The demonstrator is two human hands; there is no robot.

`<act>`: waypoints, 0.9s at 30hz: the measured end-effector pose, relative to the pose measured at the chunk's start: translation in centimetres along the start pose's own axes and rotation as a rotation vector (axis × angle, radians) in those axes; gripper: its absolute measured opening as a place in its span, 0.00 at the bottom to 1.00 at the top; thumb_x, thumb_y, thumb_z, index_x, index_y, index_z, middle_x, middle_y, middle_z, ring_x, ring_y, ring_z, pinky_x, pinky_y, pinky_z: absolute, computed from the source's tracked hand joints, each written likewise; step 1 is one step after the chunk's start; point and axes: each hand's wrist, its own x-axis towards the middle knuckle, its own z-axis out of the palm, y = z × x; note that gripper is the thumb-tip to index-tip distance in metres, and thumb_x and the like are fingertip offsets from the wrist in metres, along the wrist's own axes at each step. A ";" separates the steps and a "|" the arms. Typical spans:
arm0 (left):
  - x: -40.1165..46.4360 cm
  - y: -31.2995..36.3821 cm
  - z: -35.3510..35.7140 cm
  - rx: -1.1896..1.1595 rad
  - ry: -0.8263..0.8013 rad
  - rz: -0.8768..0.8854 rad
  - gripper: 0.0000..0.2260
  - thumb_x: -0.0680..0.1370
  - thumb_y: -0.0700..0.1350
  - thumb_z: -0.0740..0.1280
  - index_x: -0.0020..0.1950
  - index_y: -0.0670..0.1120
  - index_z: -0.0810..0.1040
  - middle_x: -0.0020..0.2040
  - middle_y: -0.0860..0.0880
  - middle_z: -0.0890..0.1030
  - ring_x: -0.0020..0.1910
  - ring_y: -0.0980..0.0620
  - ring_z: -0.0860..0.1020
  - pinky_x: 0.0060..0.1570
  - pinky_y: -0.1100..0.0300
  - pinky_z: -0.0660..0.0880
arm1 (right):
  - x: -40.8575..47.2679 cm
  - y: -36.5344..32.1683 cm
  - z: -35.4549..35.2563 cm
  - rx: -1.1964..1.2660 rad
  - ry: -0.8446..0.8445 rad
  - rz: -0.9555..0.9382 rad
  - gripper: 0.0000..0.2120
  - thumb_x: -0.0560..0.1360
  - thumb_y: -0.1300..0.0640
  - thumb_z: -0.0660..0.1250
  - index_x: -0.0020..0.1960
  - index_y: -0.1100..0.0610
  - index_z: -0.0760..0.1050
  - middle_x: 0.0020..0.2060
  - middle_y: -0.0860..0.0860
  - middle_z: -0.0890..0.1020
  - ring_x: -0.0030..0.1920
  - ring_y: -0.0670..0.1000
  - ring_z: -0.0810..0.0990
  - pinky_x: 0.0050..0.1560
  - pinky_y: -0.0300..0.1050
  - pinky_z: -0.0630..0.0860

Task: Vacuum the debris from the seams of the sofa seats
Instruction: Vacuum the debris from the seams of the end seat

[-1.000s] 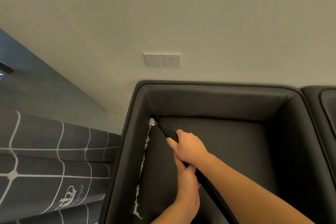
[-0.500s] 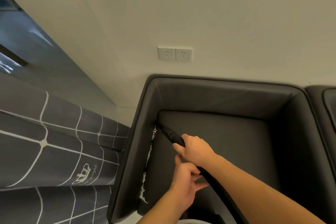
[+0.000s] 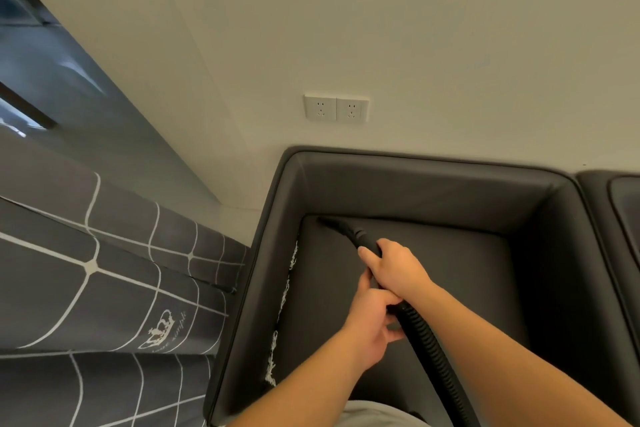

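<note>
A dark grey sofa seat (image 3: pixel 450 267) fills the lower right, walled in by its backrest and left armrest (image 3: pixel 256 288). White debris (image 3: pixel 284 302) lies in a ragged line along the seam between the seat and the left armrest. A black vacuum nozzle (image 3: pixel 346 229) points into the seat's back left corner, with its tip in the seam. My right hand (image 3: pixel 394 270) grips the nozzle's handle from above. My left hand (image 3: pixel 370 322) holds the ribbed black hose (image 3: pixel 433 354) just behind it.
A double white wall socket (image 3: pixel 336 108) sits on the pale wall above the backrest. To the left hangs a dark grey cloth with white grid lines (image 3: pixel 104 288). A second sofa seat (image 3: pixel 623 204) starts at the right edge.
The nozzle tip has moved up the left seam into the back corner, and the debris near the corner is gone. The view has shifted to the left.
</note>
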 end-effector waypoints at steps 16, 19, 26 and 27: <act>-0.1 -1.1 -5.2 -0.013 0.117 -0.071 0.42 0.73 0.25 0.53 0.80 0.61 0.53 0.59 0.40 0.81 0.59 0.37 0.81 0.55 0.38 0.80 | -1.0 -3.1 5.3 -0.186 -0.155 -0.133 0.17 0.81 0.40 0.59 0.52 0.54 0.73 0.40 0.50 0.81 0.39 0.51 0.81 0.38 0.46 0.77; 1.1 -1.2 -6.3 0.112 0.187 -0.145 0.42 0.72 0.25 0.53 0.79 0.59 0.56 0.59 0.43 0.81 0.58 0.41 0.81 0.50 0.43 0.80 | -0.6 -2.9 6.6 -0.288 -0.164 -0.174 0.19 0.82 0.39 0.58 0.56 0.55 0.71 0.44 0.53 0.82 0.45 0.56 0.81 0.42 0.48 0.75; 0.5 -2.0 -7.2 0.292 0.261 -0.254 0.23 0.77 0.28 0.55 0.65 0.50 0.73 0.52 0.46 0.83 0.53 0.47 0.83 0.54 0.47 0.80 | -2.2 -1.4 8.9 -0.409 -0.204 -0.211 0.20 0.83 0.39 0.55 0.59 0.56 0.69 0.50 0.56 0.83 0.50 0.60 0.82 0.46 0.51 0.75; 0.3 -2.0 -7.3 0.283 0.250 -0.225 0.22 0.76 0.28 0.56 0.62 0.51 0.73 0.53 0.46 0.83 0.53 0.47 0.83 0.54 0.47 0.80 | -2.3 -1.6 8.8 -0.359 -0.198 -0.190 0.20 0.83 0.39 0.56 0.58 0.56 0.70 0.50 0.56 0.83 0.50 0.60 0.82 0.46 0.51 0.75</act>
